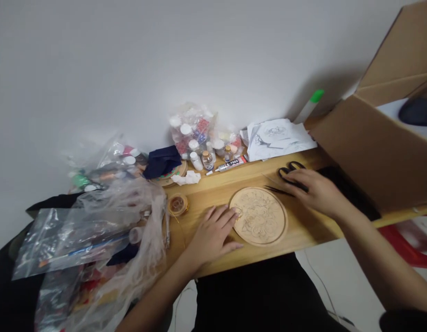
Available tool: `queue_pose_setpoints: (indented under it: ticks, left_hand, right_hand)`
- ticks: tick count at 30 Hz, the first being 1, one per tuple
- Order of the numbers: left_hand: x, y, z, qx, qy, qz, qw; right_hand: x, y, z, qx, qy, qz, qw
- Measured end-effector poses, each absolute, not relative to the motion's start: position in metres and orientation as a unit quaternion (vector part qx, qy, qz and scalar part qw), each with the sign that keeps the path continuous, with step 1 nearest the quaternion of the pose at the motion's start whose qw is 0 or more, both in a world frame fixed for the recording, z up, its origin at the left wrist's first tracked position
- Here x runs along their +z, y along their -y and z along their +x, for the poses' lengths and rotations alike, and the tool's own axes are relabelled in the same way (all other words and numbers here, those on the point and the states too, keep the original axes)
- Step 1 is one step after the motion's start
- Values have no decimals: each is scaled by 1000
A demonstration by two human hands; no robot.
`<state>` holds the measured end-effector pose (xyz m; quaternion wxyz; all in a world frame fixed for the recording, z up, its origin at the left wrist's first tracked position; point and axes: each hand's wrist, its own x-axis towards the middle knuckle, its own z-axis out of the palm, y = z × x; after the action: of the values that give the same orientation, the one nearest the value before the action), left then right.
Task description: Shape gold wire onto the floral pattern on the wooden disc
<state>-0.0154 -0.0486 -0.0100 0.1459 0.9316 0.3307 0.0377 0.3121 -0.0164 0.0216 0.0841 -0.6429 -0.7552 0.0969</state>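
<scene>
scissors [292, 177] blades under right hand [315, 191] | cardboard box [379, 147] cut off

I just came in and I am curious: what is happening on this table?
A person sits at a wooden table. The left hand rests flat beside a round wooden disc with a drawn pattern, fingertips at its edge. The right hand lies on black scissors. Small bottles, a glue tube and plastic bags lie around.

A round wooden disc [259, 216], pale and carved with looping floral lines, lies flat near the front edge of the worktop [303, 226]. Black scissors [291, 175] lie flat just behind it to the right, handles pointing away, partly covered.
</scene>
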Motion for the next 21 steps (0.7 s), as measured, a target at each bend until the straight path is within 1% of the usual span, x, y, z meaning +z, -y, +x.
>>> queue_pose_setpoints:
  ticks: [3,8,12,16,21]
  left_hand:
    - [-10,49,-15,38,-331,931,147]
    - [-9,49,-15,42,-333,932,137]
    - [-10,50,-14,40,-329,935,123]
    - [-12,49,-14,49,-327,937,111]
    - [-14,48,-15,58,-320,940,105]
  right_hand:
    - [34,6,323,59,693,-717,51]
    - [33,-16,323,86,665,-741,-36]
    - [26,-26,316,87,633,-767,-64]
    - [40,-21,315,70,611,-787,-52]
    - [77,8,323,15,576,-817,14]
